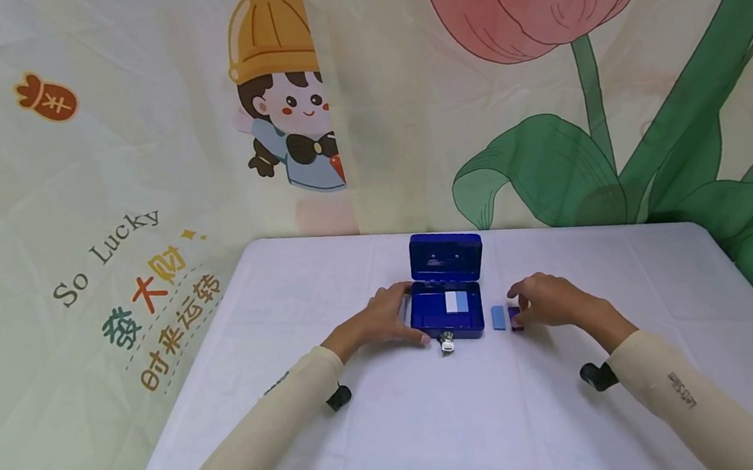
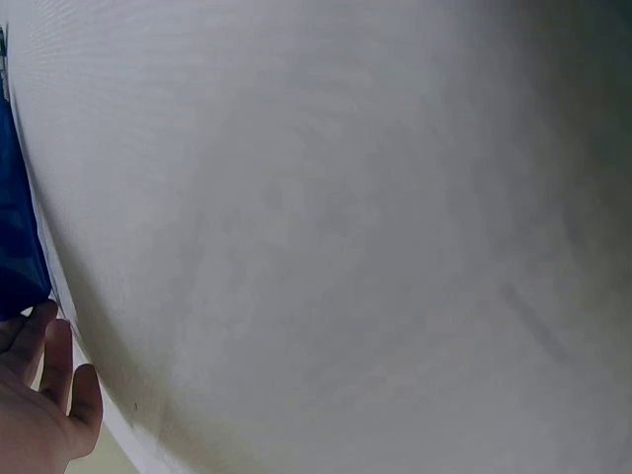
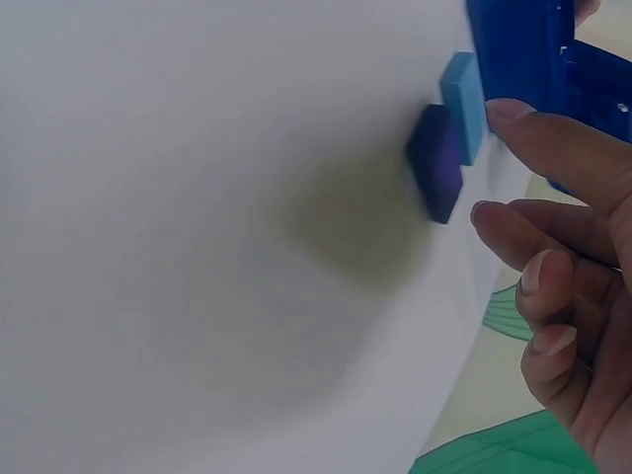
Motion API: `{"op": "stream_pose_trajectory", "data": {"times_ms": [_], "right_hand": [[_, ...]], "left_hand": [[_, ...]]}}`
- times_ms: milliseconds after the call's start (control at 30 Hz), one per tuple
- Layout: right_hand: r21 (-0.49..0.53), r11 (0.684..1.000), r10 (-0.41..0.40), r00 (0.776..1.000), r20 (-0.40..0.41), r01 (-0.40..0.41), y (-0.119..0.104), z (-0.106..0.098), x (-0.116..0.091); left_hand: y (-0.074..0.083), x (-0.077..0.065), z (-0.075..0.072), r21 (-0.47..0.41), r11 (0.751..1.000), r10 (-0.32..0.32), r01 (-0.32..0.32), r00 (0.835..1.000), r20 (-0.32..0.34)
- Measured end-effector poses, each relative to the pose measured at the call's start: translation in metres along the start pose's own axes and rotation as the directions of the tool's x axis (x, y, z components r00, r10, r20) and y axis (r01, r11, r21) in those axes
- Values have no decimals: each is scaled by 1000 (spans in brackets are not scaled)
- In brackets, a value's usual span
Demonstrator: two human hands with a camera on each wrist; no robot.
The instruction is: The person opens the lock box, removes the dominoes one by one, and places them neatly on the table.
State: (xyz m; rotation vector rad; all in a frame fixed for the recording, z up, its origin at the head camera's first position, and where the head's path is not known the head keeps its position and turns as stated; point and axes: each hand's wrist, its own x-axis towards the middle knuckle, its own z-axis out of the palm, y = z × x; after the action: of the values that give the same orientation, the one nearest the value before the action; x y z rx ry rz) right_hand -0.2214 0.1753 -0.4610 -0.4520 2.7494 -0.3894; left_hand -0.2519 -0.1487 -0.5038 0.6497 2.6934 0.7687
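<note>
An open blue metal cash box (image 1: 447, 335) sits on the table with its lid (image 1: 446, 257) raised. Inside lie a white block (image 1: 451, 302) and a light-blue block (image 1: 462, 302) side by side. My left hand (image 1: 385, 317) holds the box's left side, thumb at the front corner and fingers toward the back. A blue block (image 1: 498, 318) lies right of the box, a dark purple block (image 1: 515, 319) beside it. My right hand (image 1: 545, 300) is at the purple block; in the right wrist view its thumb and index finger (image 3: 513, 234) stand apart near the block.
A small silver padlock (image 1: 448, 345) is at the front of the box. White cloth covers the table (image 1: 412, 438). Behind it hangs a printed curtain (image 1: 384, 111) with a cartoon figure and a large tulip. Black wrist cameras (image 1: 598, 376) hang below both sleeves.
</note>
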Motion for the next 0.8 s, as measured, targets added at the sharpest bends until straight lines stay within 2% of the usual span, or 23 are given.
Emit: {"op": "stream_pose_trajectory", "data": {"times_ms": [500, 800], "right_hand": [[-25, 995, -95, 995, -35, 95, -38, -16, 16], [-86, 988, -130, 991, -41, 126, -56, -14, 27]], "left_hand": [[-1, 0, 1, -24, 1000, -7, 7, 1000, 3], [0, 1, 0, -19, 1000, -2, 2, 1000, 2]]}}
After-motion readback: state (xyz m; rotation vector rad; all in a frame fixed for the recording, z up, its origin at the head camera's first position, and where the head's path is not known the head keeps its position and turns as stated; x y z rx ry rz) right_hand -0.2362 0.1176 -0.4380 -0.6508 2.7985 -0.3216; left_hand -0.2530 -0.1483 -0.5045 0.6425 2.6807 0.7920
